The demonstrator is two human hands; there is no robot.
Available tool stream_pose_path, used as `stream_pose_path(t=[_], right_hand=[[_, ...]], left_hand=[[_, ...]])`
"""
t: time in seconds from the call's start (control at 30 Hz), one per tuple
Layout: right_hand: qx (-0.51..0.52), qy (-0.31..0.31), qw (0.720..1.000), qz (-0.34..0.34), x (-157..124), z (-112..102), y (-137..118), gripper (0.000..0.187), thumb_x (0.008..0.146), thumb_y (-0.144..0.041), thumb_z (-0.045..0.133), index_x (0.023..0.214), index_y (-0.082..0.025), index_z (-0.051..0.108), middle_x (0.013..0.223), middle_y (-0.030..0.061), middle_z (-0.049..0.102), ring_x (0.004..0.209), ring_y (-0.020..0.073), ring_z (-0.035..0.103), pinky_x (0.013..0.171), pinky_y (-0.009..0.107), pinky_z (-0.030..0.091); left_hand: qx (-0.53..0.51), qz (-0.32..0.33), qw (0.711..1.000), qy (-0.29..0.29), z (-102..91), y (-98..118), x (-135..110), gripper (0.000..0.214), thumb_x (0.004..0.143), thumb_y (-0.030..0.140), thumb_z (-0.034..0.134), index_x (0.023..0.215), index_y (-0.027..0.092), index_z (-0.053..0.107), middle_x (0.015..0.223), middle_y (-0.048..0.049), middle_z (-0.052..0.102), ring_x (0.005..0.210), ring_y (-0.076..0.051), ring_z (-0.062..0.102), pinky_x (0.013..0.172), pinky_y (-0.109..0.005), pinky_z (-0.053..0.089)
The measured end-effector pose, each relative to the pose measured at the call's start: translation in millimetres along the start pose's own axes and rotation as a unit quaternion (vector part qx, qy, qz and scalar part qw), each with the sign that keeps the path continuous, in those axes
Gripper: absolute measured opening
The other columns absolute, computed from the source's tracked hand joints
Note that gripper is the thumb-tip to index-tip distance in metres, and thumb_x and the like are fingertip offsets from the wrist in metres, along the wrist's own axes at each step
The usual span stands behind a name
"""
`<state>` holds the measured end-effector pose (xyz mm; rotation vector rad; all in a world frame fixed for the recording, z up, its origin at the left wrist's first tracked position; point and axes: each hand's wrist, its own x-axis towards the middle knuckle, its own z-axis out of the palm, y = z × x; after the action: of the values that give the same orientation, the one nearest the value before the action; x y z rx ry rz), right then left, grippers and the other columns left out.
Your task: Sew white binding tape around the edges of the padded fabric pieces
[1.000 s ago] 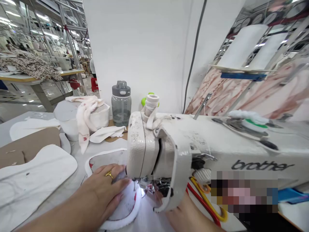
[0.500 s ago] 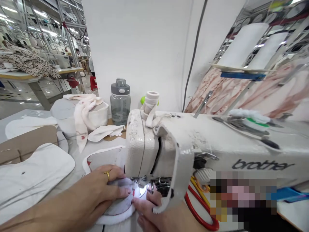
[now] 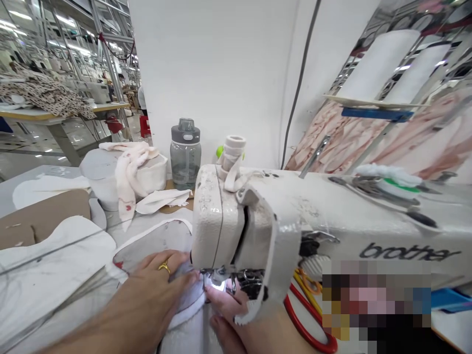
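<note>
A grey fabric piece with a fluffy white border point(image 3: 151, 236) lies under the needle end of a white sewing machine point(image 3: 332, 206). Across it rests my left hand point(image 3: 158, 280), ring on one finger, its fingers stretched flat and pressing the cloth just left of the needle. My right hand point(image 3: 232, 305) is at the near side of the presser foot, partly behind the machine's pale guard point(image 3: 283, 255). Its fingertips close on the white edge of the piece beside the lit needle area point(image 3: 217, 285). Exactly how they grip is partly hidden.
White cut pieces point(image 3: 59, 260) and a brown one point(image 3: 47, 216) lie left. A fabric bundle point(image 3: 147, 169) and a water bottle point(image 3: 186, 157) stand behind. Red-handled scissors point(image 3: 309, 324) lie right, under the machine arm. Thread cones point(image 3: 379, 64) stand above.
The fabric piece has turned: its left corner has swung left and towards me, its near edge right. My left hand has moved with it; my right hand stays close to the needle.
</note>
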<state>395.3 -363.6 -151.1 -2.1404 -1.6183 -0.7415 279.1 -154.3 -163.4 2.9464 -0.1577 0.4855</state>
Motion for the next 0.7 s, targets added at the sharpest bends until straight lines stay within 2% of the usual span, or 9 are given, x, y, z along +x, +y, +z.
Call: stream_pose_path(t=[0.07, 0.17, 0.23, 0.3, 0.4, 0.5, 0.57, 0.63, 0.7], right_hand=[[0.017, 0.009, 1.0, 0.015, 0.8, -0.4, -1.0, 0.028, 0.09, -0.039, 0.052, 0.101, -0.03, 0.076, 0.078, 0.0029, 0.073, 0.059, 0.0177, 0.061, 0.055, 0.027, 0.044], [0.028, -0.014, 0.999, 0.023, 3.3, -6.2, -0.1, 0.025, 0.084, -0.041, 0.06, 0.1, -0.03, 0.076, 0.08, 0.0014, 0.074, 0.06, 0.0182, 0.062, 0.054, 0.027, 0.044], [0.022, -0.045, 0.999, 0.009, 4.4, -10.0, 1.1, 0.026, 0.079, -0.04, 0.067, 0.102, -0.031, 0.074, 0.08, 0.0004, 0.074, 0.063, 0.0193, 0.064, 0.057, 0.027, 0.045], [0.018, -0.067, 0.997, -0.021, 4.5, -11.3, 1.9, 0.029, 0.076, -0.039, 0.071, 0.104, -0.03, 0.072, 0.077, -0.0003, 0.073, 0.064, 0.02, 0.065, 0.057, 0.027, 0.045], [0.023, -0.092, 0.995, -0.034, 3.9, -9.7, 1.2, 0.026, 0.077, -0.036, 0.069, 0.103, -0.03, 0.071, 0.076, -0.0004, 0.072, 0.064, 0.0198, 0.065, 0.056, 0.027, 0.043], [0.026, -0.072, 0.997, -0.015, 4.0, -8.3, -0.3, 0.019, 0.08, -0.034, 0.064, 0.096, -0.028, 0.071, 0.078, 0.0009, 0.073, 0.063, 0.0186, 0.064, 0.057, 0.026, 0.043], [0.033, -0.065, 0.997, -0.006, 4.0, -8.4, -0.3, 0.019, 0.08, -0.033, 0.063, 0.096, -0.027, 0.072, 0.079, 0.0015, 0.073, 0.063, 0.0185, 0.064, 0.058, 0.026, 0.044], [0.039, -0.072, 0.997, -0.005, 3.5, -8.7, 1.0, 0.022, 0.078, -0.031, 0.064, 0.098, -0.026, 0.072, 0.08, 0.002, 0.074, 0.065, 0.0199, 0.065, 0.059, 0.027, 0.046], [0.046, -0.097, 0.994, -0.006, 2.2, -8.7, 3.0, 0.026, 0.078, -0.03, 0.065, 0.102, -0.025, 0.071, 0.081, 0.0028, 0.074, 0.067, 0.0213, 0.067, 0.061, 0.028, 0.048]], left_hand=[[0.027, 0.02, 0.999, -0.012, -4.7, 1.7, -0.5, 0.042, 0.085, 0.02, 0.051, 0.125, 0.029, 0.061, 0.131, -0.0118, 0.061, 0.112, -0.035, 0.059, 0.09, -0.053, 0.05], [0.04, 0.047, 0.996, -0.071, -28.5, 0.1, 5.7, 0.042, 0.089, 0.024, 0.052, 0.129, 0.034, 0.059, 0.131, -0.0055, 0.062, 0.112, -0.03, 0.061, 0.091, -0.044, 0.052], [0.027, 0.051, 0.992, -0.111, -44.6, -1.9, 10.6, 0.043, 0.092, 0.025, 0.052, 0.132, 0.039, 0.055, 0.134, -0.0005, 0.061, 0.114, -0.025, 0.061, 0.094, -0.037, 0.052], [0.027, 0.05, 0.99, -0.131, -51.9, -2.8, 12.5, 0.044, 0.092, 0.025, 0.053, 0.133, 0.041, 0.054, 0.135, 0.0004, 0.06, 0.115, -0.025, 0.061, 0.095, -0.036, 0.051], [0.047, 0.052, 0.991, -0.114, -42.3, 0.3, 7.5, 0.043, 0.091, 0.028, 0.055, 0.132, 0.038, 0.055, 0.133, -0.0038, 0.061, 0.113, -0.029, 0.061, 0.093, -0.042, 0.051], [0.08, 0.042, 0.993, -0.075, -21.3, 10.3, -1.6, 0.045, 0.088, 0.03, 0.053, 0.133, 0.033, 0.055, 0.13, -0.0104, 0.062, 0.109, -0.034, 0.061, 0.085, -0.047, 0.051], [0.106, 0.012, 0.993, -0.056, -11.8, 19.1, -4.9, 0.047, 0.084, 0.029, 0.053, 0.131, 0.029, 0.058, 0.126, -0.0148, 0.063, 0.104, -0.037, 0.061, 0.079, -0.049, 0.051], [0.123, -0.015, 0.991, -0.045, -10.8, 26.0, -4.2, 0.047, 0.083, 0.027, 0.052, 0.129, 0.027, 0.06, 0.124, -0.0171, 0.063, 0.102, -0.037, 0.061, 0.076, -0.05, 0.05], [0.123, -0.015, 0.992, -0.039, -17.8, 27.8, -0.9, 0.045, 0.083, 0.025, 0.051, 0.127, 0.025, 0.062, 0.12, -0.0174, 0.065, 0.098, -0.036, 0.063, 0.075, -0.049, 0.051]])
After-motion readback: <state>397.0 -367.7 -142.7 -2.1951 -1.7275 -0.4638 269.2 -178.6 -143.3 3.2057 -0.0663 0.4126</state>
